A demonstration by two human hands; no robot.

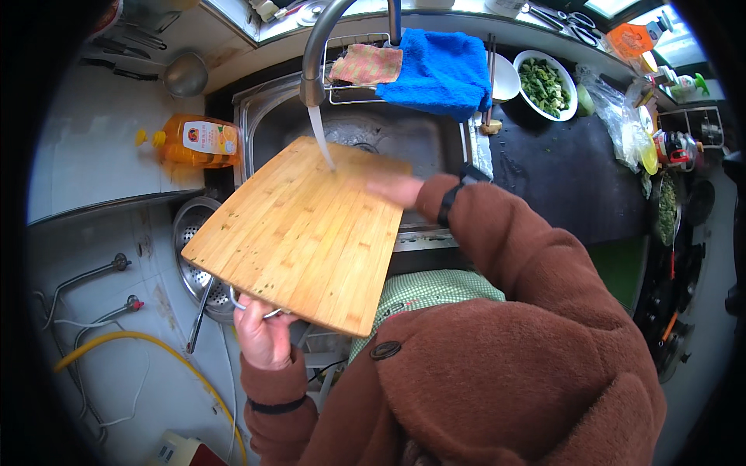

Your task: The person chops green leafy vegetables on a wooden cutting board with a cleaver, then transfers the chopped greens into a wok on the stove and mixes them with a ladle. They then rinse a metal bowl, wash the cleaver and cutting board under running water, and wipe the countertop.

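Observation:
A wooden cutting board (303, 233) lies tilted over the near side of a stainless-steel sink (428, 140). My left hand (262, 335) grips the metal handle (238, 300) at the board's lower edge. Blurred by motion, my right hand (393, 187) is at the board's upper right surface; its fingers are too smeared to tell apart. Water (320, 140) runs from a curved faucet (312, 81) onto the far part of the board. Small green bits (265, 287) cling to the wood, mostly near the lower and left edges.
An orange dish-soap bottle (198, 141) stands left of the sink. Behind the basin, a blue towel (443, 70) and a checkered cloth (367, 63) hang on a wire rack. A white bowl of chopped greens (545, 87) sits on the dark counter (559, 175). A metal colander (198, 233) is below left.

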